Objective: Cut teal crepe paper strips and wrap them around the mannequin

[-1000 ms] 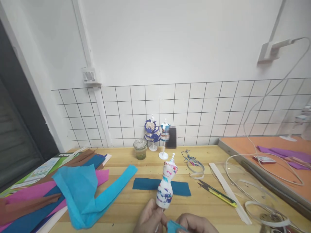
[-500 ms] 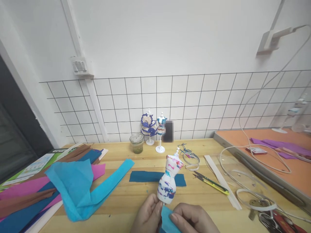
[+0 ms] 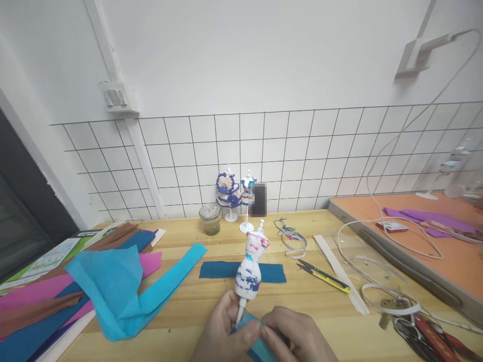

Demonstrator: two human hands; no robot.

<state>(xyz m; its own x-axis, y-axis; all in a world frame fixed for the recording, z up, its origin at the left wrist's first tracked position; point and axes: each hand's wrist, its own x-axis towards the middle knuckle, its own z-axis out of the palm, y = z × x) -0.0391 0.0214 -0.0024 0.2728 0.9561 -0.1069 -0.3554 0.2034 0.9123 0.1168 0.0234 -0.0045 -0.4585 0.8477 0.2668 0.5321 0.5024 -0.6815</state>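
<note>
A small white mannequin bust with paint smears stands up on a thin white pole from between my hands. My left hand is closed around the pole's lower end and pinches the edge of a light blue paper piece. My right hand pinches the same paper from the right. Behind the bust a dark teal strip lies flat on the wooden table.
Crumpled light blue crepe paper and a pile of coloured sheets lie at left. Snips, a white strip, tape rings and cables lie at right. A jar and two dressed mannequins stand by the tiled wall. An orange table adjoins.
The bust has swung from tilting right to nearly upright and now stands a little left. Both hands have closed tighter on the blue paper around the pole. The camera has tipped slightly downward.
</note>
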